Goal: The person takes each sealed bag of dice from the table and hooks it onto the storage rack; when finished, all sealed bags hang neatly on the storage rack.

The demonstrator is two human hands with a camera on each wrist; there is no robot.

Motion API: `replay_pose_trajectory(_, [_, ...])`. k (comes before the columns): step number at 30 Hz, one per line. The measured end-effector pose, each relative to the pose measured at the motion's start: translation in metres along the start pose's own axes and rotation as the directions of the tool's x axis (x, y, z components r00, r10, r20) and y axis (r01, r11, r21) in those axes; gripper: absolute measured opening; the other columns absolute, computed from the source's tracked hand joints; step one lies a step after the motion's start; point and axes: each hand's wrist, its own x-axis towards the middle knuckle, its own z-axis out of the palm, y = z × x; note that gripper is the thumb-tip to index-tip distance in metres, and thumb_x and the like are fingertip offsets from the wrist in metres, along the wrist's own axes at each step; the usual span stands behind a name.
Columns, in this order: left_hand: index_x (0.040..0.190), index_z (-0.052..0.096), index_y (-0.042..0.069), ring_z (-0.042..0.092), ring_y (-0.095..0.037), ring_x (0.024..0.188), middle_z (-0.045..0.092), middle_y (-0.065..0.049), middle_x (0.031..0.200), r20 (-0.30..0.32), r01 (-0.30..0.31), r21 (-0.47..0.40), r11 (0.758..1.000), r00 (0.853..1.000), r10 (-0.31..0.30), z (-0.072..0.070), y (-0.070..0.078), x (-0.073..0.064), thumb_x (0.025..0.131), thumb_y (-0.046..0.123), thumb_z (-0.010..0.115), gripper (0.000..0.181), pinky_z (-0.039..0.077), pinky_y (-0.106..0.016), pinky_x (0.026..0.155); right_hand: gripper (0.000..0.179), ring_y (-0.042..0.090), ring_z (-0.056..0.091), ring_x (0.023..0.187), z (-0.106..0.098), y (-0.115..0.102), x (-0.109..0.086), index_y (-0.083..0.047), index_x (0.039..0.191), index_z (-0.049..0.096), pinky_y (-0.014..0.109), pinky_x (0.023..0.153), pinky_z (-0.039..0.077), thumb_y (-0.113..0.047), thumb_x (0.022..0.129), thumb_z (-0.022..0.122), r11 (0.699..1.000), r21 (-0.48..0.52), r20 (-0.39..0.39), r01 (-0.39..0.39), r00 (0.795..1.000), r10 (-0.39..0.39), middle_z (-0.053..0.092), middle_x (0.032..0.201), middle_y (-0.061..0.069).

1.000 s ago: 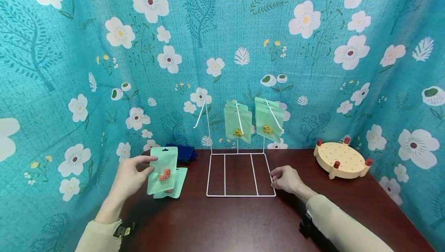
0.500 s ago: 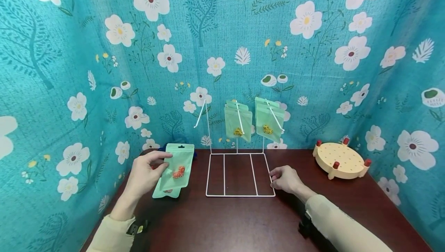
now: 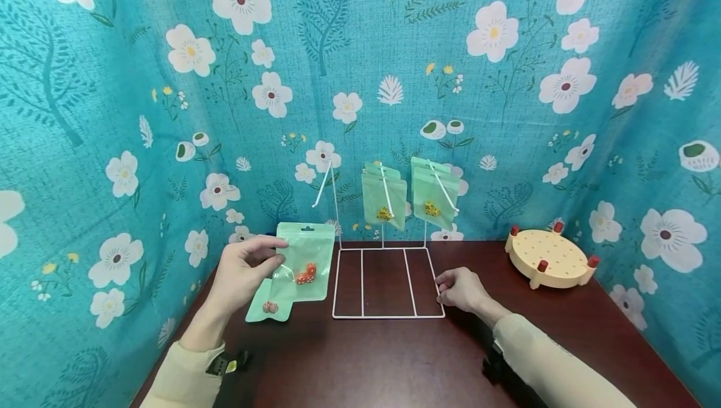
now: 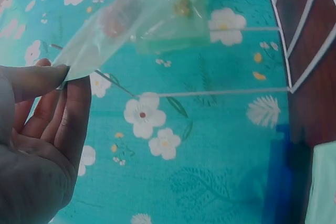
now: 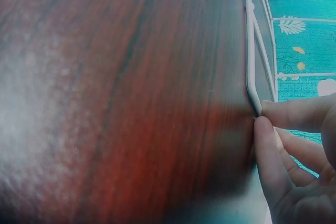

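Observation:
My left hand [image 3: 239,276] pinches the left edge of a pale green zip bag [image 3: 304,251] with several orange dice inside. The bag is held upright left of a white wire display rack [image 3: 388,317], overlapping another green bag [image 3: 259,309] with pinkish dice on the table. In the left wrist view, thumb and fingers grip the held bag [image 4: 86,59] at its edge. At the rack's right base wire, my right hand [image 3: 466,292] pinches the wire between thumb and finger. Green bags with yellow dice hang on the middle hook [image 3: 372,198] and right hook [image 3: 424,195]; the left hook [image 3: 322,189] is bare.
A round cream wooden stand [image 3: 549,259] with red-tipped legs sits at the right back of the dark table [image 3: 360,364]. A blue object [image 4: 281,182] shows in the left wrist view. Flowered teal cloth [image 3: 360,39] hangs behind and along both sides.
My left hand has carried the bag with orange dice rightward toward the rack, uncovering more of the bag on the table. My right hand stays on the base wire.

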Motion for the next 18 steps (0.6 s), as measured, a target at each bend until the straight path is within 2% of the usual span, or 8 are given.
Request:
replay_pose_trajectory(4, [0.123,0.081,-0.003,0.078,-0.008,0.075,0.086,-0.011,0.093,0.016,-0.022,-0.079,0.997,1.000,0.023,0.001,0.004,0.006,0.099,-0.009,0.077,0.024,0.068,-0.028,0.070,0.036,0.018,0.065,0.081,0.000,0.001,0.000,-0.001,0.118,0.083,0.029,0.068,0.054,-0.002,0.083,0.090,1.000,-0.005,0.000,0.003,1.000,-0.003,0.077,0.094,0.008])
replay_pose_trajectory(9, [0.124,0.079,-0.006,0.080,-0.007,0.078,0.086,0.007,0.094,0.028,0.000,-0.145,0.989,1.000,0.004,0.004,0.008,0.014,0.100,-0.007,0.077,0.024,0.070,-0.029,0.072,0.037,0.018,0.064,0.081,0.000,0.002,0.000,-0.001,0.118,0.083,0.029,0.068,0.053,-0.002,0.082,0.091,1.000,-0.003,-0.002,-0.001,1.000,0.001,0.076,0.093,0.007])
replay_pose_trajectory(18, [0.127,0.075,-0.011,0.084,-0.009,0.082,0.086,0.010,0.096,0.024,0.024,-0.243,0.970,1.000,-0.019,0.008,0.008,0.026,0.101,-0.008,0.076,0.027,0.070,-0.032,0.074,0.037,0.019,0.064,0.082,0.000,0.002,0.001,-0.001,0.119,0.083,0.029,0.068,0.053,-0.002,0.083,0.091,1.000,-0.012,0.000,-0.006,1.000,0.006,0.076,0.094,0.007])
